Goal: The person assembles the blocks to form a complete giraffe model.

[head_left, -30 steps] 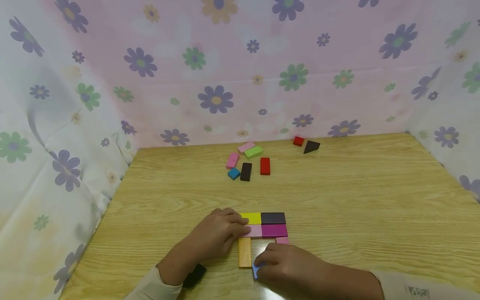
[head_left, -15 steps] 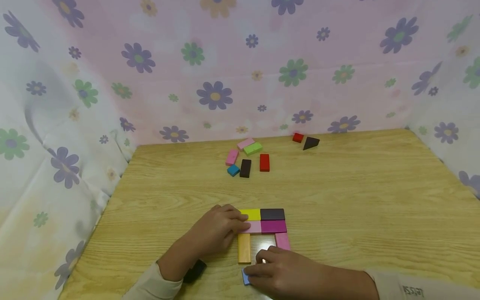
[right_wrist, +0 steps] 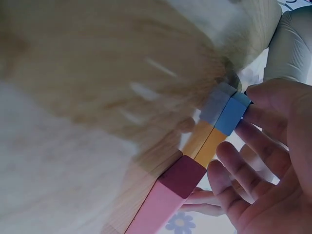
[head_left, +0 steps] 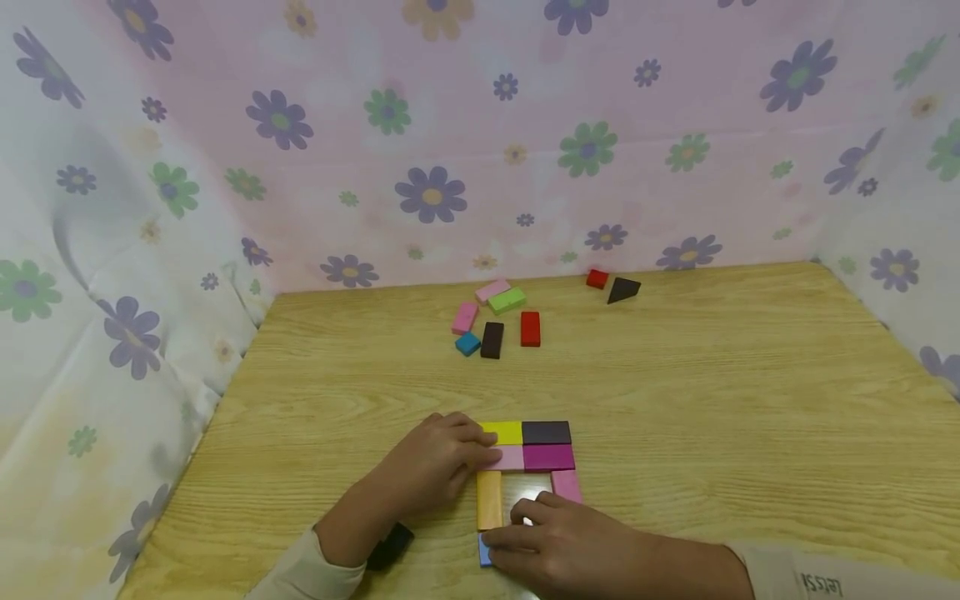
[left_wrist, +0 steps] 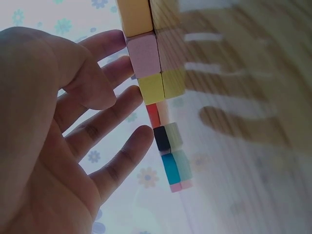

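Note:
My left hand (head_left: 431, 462) rests its fingertips along the left ends of the yellow block (head_left: 507, 432) and light pink block (head_left: 511, 457). In the left wrist view its fingers (left_wrist: 114, 165) are extended and spread. With thumb and fingertips my right hand (head_left: 562, 542) pinches a blue block (head_left: 484, 551), partly covered by the fingers in the head view. That block lies end to end with an orange block (head_left: 490, 500). A dark grey block (head_left: 546, 432) and a magenta block (head_left: 548, 457) complete the upper rows. Below the magenta one is a pink block (head_left: 566, 487).
Farther back on the wooden table (head_left: 337, 358) lie loose blocks, among them a red block (head_left: 530, 329), a black block (head_left: 492, 340), a small blue block (head_left: 468, 343) and a green block (head_left: 507, 301). A black triangular block (head_left: 623, 290) sits near the flowered cloth (head_left: 495, 192).
My right hand has shifted left with the blue block, from right of the orange block to directly below it. The left hand has stayed on the yellow and light pink blocks.

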The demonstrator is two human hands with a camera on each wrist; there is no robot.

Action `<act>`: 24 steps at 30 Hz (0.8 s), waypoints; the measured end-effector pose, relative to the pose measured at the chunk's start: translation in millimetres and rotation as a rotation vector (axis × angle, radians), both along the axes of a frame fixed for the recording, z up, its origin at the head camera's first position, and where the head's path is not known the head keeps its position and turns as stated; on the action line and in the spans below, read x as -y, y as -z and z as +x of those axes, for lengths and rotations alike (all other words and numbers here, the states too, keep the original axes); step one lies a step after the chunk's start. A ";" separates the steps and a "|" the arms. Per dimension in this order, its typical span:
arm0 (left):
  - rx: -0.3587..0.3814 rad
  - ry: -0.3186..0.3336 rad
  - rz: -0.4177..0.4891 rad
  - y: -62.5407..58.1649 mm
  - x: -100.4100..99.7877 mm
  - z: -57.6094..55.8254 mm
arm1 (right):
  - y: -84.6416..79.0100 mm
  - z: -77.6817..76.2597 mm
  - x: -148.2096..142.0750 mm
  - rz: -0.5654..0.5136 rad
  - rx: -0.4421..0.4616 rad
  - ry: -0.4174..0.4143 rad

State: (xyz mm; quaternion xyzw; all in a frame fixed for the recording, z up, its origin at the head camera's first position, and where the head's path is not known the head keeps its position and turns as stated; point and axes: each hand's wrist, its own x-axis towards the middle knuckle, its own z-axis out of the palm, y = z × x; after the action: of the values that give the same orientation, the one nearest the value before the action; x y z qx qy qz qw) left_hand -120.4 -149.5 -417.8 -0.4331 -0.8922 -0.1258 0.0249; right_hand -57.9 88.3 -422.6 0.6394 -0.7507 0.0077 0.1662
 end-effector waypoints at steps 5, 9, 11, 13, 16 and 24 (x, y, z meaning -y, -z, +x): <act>0.003 0.001 -0.003 -0.2 -0.6 -0.4 | 0.6 -0.3 -1.2 -0.026 0.002 0.002; 0.016 -0.003 -0.007 0.3 -0.9 -0.7 | -1.6 -2.8 -4.9 -0.099 0.060 0.029; 0.021 -0.003 -0.009 0.7 -0.8 -0.7 | -4.7 -6.6 -7.9 -0.145 0.111 0.043; 0.025 0.000 -0.009 0.9 -0.7 -0.8 | -9.5 -12.9 -12.3 -0.168 0.158 0.067; 0.025 0.005 -0.006 0.9 -0.4 -0.9 | -17.0 -28.1 -19.9 -0.184 0.184 0.104; 0.030 0.004 0.000 1.2 -0.3 -1.4 | -25.9 -85.5 -29.9 -0.178 0.222 0.310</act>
State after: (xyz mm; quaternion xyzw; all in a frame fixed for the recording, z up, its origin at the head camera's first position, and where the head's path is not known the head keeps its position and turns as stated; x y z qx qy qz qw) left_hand -121.9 -149.2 -419.0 -0.4328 -0.8916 -0.1324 0.0111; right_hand -143.4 118.1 -396.7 0.4944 -0.8500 0.1187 0.1375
